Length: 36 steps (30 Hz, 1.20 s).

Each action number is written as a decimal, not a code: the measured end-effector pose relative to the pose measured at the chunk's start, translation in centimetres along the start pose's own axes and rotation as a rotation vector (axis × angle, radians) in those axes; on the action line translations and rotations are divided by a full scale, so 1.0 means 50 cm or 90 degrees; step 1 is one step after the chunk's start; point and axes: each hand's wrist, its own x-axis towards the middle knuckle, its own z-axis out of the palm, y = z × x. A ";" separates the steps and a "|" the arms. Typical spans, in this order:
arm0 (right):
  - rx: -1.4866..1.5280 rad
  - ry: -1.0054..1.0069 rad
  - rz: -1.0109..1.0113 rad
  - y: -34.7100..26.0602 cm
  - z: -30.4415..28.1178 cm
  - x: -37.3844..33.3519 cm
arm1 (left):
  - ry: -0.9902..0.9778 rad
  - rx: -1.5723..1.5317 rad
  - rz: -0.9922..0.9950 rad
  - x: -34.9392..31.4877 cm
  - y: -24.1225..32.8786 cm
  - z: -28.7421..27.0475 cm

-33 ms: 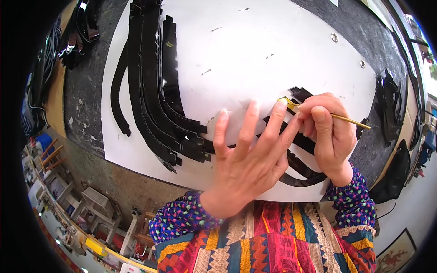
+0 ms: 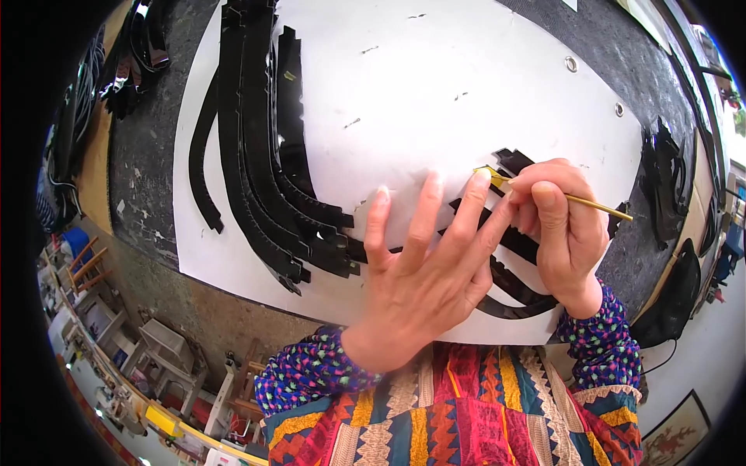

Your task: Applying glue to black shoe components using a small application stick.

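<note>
A yellow piece (image 2: 496,179) is lying under the spread left hand's (image 2: 431,268) fingertip; the right hand (image 2: 571,229) is pinching a slim stick (image 2: 604,207).

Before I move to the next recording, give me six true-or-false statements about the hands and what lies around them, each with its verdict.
1. The right hand holds a gold rod. True.
2. The left hand has its fingers spread over the sheet. True.
3. The left hand grips the rod as well. False: only the right hand holds it.
4. Black strips lie on the left part of the sheet. True.
5. The sheet is bright red. False: it is white.
6. Both hands wear thick gloves. False: they are bare.
</note>
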 end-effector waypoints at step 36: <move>0.032 0.025 0.052 -0.014 -0.001 0.006 | -0.008 0.012 -0.009 0.000 0.003 -0.007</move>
